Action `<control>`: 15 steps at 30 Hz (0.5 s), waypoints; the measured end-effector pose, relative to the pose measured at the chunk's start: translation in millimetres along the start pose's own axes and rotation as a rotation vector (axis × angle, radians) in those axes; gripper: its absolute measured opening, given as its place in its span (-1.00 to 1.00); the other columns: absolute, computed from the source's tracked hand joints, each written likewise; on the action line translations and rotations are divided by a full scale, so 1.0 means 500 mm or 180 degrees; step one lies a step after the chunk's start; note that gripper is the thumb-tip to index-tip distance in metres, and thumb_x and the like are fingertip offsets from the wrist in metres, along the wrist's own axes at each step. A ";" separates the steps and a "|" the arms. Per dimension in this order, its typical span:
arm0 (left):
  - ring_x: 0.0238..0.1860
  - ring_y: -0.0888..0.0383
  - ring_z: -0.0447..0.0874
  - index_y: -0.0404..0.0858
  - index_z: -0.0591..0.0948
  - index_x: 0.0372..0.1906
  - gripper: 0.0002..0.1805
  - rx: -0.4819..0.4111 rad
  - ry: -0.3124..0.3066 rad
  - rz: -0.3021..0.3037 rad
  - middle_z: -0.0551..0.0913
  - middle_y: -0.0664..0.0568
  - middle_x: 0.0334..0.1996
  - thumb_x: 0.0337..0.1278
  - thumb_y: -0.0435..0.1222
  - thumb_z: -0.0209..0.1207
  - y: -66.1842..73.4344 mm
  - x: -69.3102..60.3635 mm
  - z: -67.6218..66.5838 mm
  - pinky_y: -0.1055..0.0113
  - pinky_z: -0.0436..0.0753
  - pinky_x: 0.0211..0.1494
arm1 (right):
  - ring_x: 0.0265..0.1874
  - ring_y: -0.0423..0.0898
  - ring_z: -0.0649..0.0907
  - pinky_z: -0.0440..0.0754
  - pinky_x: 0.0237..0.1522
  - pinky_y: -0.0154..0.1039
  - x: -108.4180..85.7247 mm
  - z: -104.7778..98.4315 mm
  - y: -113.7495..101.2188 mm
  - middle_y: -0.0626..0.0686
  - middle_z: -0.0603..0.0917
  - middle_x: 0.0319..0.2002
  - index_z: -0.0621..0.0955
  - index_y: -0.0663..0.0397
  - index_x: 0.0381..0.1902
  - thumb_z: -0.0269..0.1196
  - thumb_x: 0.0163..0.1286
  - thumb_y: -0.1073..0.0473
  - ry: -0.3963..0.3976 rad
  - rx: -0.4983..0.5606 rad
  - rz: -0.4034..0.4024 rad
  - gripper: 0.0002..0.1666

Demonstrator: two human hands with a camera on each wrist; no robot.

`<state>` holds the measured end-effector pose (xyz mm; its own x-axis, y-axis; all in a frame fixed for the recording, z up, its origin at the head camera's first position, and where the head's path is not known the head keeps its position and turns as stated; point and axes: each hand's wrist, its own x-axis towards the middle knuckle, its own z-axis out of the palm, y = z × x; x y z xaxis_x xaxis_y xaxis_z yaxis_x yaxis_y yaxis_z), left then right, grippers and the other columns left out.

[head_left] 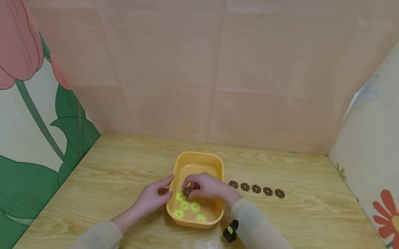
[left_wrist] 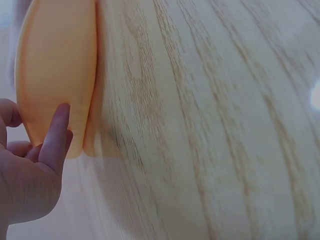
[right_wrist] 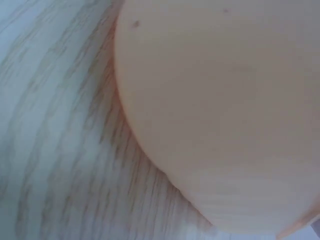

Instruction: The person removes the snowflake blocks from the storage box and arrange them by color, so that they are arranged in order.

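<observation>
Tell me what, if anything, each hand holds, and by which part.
The right hand pinches a brown flower, apparently by its edge; the left hand touches the left side of the tray.

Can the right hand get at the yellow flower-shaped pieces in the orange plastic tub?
Likely yes: the right hand reaches into the tub, close to the yellow pieces, and most lie uncovered. It pinches a dark brown flower-shaped piece, which it may need to release first.

the table (head_left: 320,228) bears a tub (head_left: 193,224) and brown flowers (head_left: 256,189).
</observation>
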<state>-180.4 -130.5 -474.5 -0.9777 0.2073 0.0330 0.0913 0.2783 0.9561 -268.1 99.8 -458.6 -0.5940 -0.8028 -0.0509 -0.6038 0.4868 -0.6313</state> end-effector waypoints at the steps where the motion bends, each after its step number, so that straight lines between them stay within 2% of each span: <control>1: 0.03 -0.13 0.62 -0.34 0.34 0.43 -0.36 -0.0002 -0.0011 0.0011 0.38 -0.37 0.33 0.26 -0.45 0.19 -0.001 0.001 0.000 0.27 0.79 -0.26 | -0.32 -0.27 0.60 0.64 -0.18 -0.35 -0.002 -0.001 0.001 -0.25 0.65 -0.33 0.65 -0.16 -0.06 0.38 0.31 0.21 0.0044 0.0026 -0.0028 -0.73; 7: 0.03 -0.12 0.62 -0.32 0.35 0.43 -0.36 0.0194 -0.0013 0.0045 0.41 -0.32 0.33 0.25 -0.41 0.20 0.001 0.002 0.001 0.32 0.78 -0.24 | -0.34 -0.25 0.60 0.67 -0.21 -0.32 -0.022 -0.020 0.013 -0.23 0.65 -0.35 0.64 -0.06 0.00 0.37 0.31 0.22 0.0392 0.0132 -0.0288 -0.70; 15: 0.02 -0.08 0.60 -0.31 0.35 0.44 -0.37 0.0189 -0.0018 -0.0014 0.40 -0.31 0.34 0.27 -0.42 0.18 0.005 0.002 0.002 0.32 0.78 -0.29 | -0.37 -0.22 0.60 0.67 -0.30 -0.30 -0.089 -0.056 0.046 -0.18 0.63 -0.35 0.66 -0.03 -0.01 0.39 0.28 0.22 0.0937 0.0249 -0.0267 -0.69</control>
<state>-181.1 -128.4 -472.5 -0.9771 0.2113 0.0270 0.0982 0.3344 0.9373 -270.4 156.2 -449.2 -0.6791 -0.6994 0.2229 -0.6213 0.3859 -0.6820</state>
